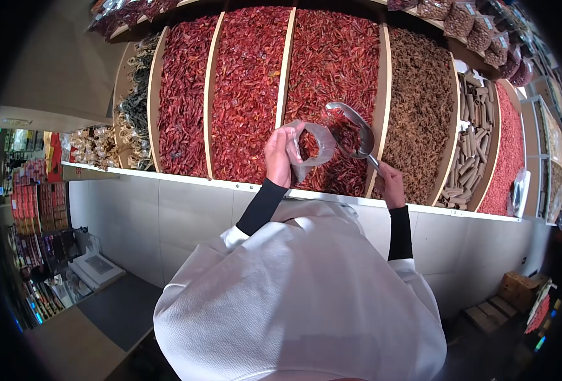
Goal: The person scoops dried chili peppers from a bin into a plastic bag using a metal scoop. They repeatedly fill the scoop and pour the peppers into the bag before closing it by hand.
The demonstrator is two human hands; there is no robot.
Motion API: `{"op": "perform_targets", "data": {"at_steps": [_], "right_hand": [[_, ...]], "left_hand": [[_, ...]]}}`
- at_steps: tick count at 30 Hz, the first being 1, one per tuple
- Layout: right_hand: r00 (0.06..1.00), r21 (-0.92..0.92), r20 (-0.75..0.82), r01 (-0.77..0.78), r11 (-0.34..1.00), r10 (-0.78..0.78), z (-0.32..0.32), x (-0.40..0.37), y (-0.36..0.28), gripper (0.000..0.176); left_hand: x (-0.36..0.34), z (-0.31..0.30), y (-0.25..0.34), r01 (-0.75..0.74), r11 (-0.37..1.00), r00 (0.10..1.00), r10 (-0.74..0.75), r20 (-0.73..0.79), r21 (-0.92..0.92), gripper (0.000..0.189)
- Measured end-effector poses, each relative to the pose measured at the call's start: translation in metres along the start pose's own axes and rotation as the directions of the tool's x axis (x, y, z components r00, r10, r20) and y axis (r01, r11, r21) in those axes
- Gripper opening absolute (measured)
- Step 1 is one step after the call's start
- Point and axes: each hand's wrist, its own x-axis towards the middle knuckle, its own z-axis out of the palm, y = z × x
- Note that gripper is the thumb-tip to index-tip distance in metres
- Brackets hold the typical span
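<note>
Centre-frame, I had the left hand (278,157) grasping a clear plastic bag (324,142), the right hand (392,185) a silver metal scoop (366,136) of red chillies (345,136); bagging seemingly needed a tilt.

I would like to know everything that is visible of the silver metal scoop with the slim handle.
The silver metal scoop looks shiny and smooth, with a deep, rounded trough and a slim, straight handle. Red dried chillies lie inside the trough. The right hand grips the handle, hiding its end. The trough points forward and to the left, over the chilli bin, beside the mouth of a clear plastic bag; whether they touch is unclear.
</note>
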Motion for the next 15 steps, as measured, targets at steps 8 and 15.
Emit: {"op": "perform_targets", "data": {"at_steps": [8,15], "right_hand": [[0.991,-0.459,0.127,0.089,0.884,-0.034,0.016,-0.026,-0.076,0.025],[0.946,-0.864,0.181,0.283,0.415,-0.269,0.082,-0.052,-0.134,0.020]], "left_hand": [[-0.001,-0.004,-0.006,0.013,1.000,1.000,-0.013,0.026,0.007,0.031],[-0.004,-0.002,-0.007,-0.007,1.000,1.000,0.006,0.027,0.027,0.032]]}}
